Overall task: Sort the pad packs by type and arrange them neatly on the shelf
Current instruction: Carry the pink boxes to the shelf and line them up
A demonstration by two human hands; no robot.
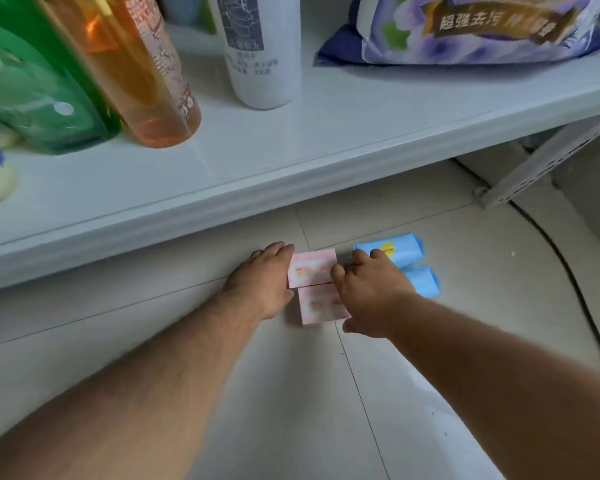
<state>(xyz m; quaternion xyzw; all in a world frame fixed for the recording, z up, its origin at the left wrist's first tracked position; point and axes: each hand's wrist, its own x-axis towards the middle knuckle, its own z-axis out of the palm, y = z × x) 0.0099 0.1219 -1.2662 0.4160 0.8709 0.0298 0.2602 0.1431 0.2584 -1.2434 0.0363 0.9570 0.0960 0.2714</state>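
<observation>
Two pink packs (314, 287), two blue (404, 263)

The two pink rectangular pad packs (314, 287) look wrapped in thin matt film with a printed pattern. The two blue pad packs (409, 265) have a smooth, slightly shiny plastic wrap. The white shelf board (291, 147) is smooth and glossy. The orange transparent bottle (146, 71) and the green bottle (39, 98) are shiny plastic. The pale floor tiles (291, 393) are smooth, with a soft sheen.
</observation>
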